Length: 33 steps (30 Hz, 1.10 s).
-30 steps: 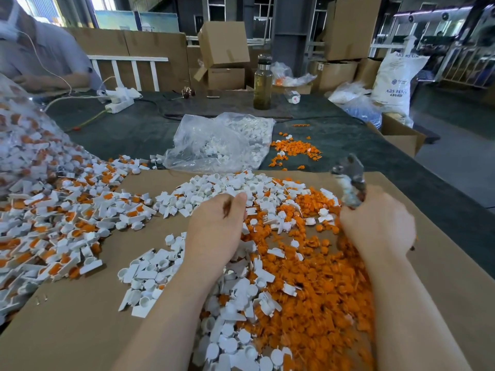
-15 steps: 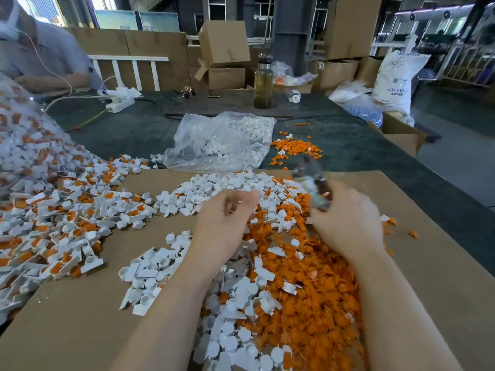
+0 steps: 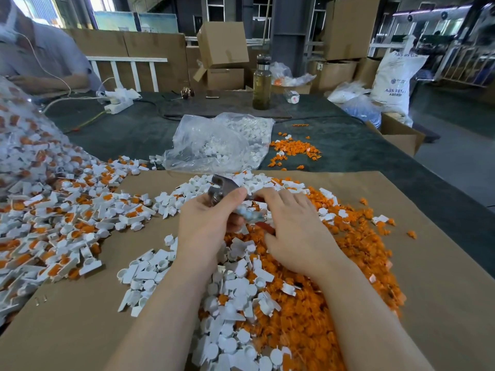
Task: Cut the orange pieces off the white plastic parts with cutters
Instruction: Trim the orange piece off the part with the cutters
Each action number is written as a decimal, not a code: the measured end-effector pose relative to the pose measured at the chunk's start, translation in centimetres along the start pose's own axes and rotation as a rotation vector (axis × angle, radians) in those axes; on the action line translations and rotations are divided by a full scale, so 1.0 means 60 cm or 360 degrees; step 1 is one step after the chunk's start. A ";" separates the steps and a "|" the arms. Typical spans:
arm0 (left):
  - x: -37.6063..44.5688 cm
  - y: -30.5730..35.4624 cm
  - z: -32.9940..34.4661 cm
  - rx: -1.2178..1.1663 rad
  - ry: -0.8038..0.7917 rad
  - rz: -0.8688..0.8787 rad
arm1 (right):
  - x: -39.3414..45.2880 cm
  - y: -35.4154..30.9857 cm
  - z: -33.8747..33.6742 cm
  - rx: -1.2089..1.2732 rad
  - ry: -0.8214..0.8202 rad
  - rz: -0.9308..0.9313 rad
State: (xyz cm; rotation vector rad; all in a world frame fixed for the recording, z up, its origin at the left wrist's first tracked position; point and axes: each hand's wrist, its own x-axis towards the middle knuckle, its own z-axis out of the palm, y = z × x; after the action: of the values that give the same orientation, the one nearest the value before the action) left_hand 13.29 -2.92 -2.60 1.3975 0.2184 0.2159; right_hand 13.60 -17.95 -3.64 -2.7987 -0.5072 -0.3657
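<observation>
Steel cutters with red handles sit between both hands above the heaps. My left hand grips them near the head, with the thumb laid across the metal. My right hand lies over the handles, its thumb under a red handle and its fingers fairly straight. Something pale and blurred shows between the hands; I cannot tell what it is. Below the hands are trimmed white plastic parts and a large heap of orange pieces. White parts with orange pieces still attached cover the left side.
Everything lies on a cardboard sheet over a dark table. Beyond it are a clear bag of white parts, a small orange heap, a bottle and a power strip. Another person sits at the far left.
My right hand has carried the cutters leftward from the right side to the middle. My left hand has lifted off the pile and taken hold of the cutters near the head.
</observation>
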 end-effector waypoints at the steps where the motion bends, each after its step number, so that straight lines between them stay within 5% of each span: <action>1: 0.001 -0.001 -0.002 0.0027 -0.0061 -0.0007 | 0.002 0.001 0.000 0.0026 0.0037 0.0019; 4: 0.003 -0.002 -0.009 0.0252 -0.0277 0.0020 | 0.005 0.007 0.000 0.0159 0.0094 0.0173; 10: 0.011 -0.026 -0.011 0.1488 -0.0300 0.0415 | 0.005 0.039 -0.005 0.0182 0.0014 0.0849; 16: 0.015 -0.036 -0.015 0.1826 -0.0447 0.0349 | -0.003 0.055 -0.014 0.0031 0.0072 0.1232; 24: 0.018 -0.038 -0.018 0.1816 -0.0460 0.0381 | 0.002 0.050 0.003 0.0139 -0.0199 0.1068; 33: 0.021 -0.039 -0.022 0.1659 -0.0376 0.0411 | 0.014 0.043 0.023 0.0197 -0.0196 0.0785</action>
State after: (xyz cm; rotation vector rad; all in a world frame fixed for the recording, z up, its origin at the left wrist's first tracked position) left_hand 14.17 -1.70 -5.13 2.4735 -0.0759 0.1456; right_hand 15.60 -19.62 -5.25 -2.7120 0.1397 -0.0531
